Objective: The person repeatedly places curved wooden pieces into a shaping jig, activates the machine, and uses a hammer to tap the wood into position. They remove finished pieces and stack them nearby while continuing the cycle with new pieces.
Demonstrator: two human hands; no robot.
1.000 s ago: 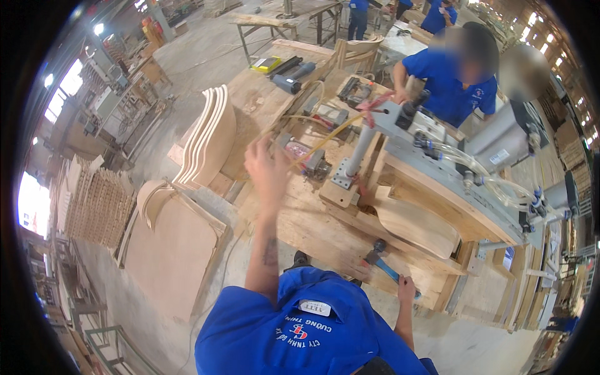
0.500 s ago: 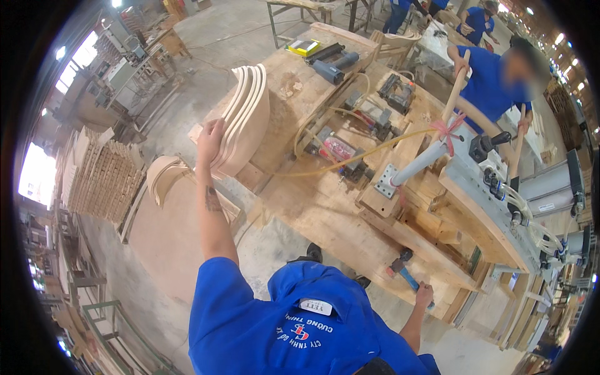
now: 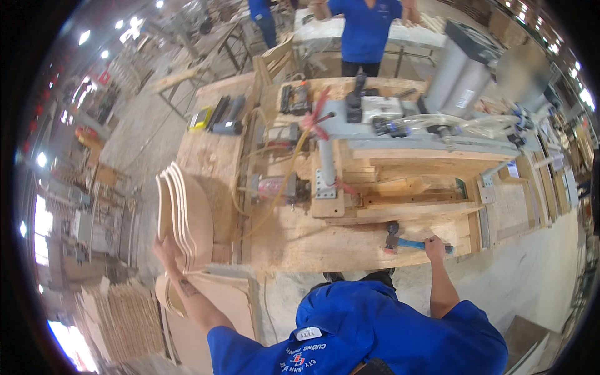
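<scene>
Several curved pale wooden panels [image 3: 195, 212] stand on edge side by side on the left part of the workbench [image 3: 300, 253]. My left hand [image 3: 167, 250] is closed on the near end of the outermost panel; its fingertips are partly hidden. Out to the right, my right hand [image 3: 435, 248] grips the blue handle of a hammer [image 3: 409, 244]. The hammer lies low over the bench's front edge, its dark and reddish head pointing left.
A wooden jig [image 3: 406, 212] with grey metal cylinders [image 3: 462, 75] fills the bench's right side. Nail guns [image 3: 275, 185] and a yellow hose [image 3: 273, 219] lie left of it. Curved pieces rest on a panel stack [image 3: 219, 306] at lower left. A co-worker [image 3: 369, 31] stands across the bench.
My view has swung to the right, so the bench now lies level across it. My left hand stays at the panels and my right hand on the hammer. The co-worker's hands have come off the wooden frame.
</scene>
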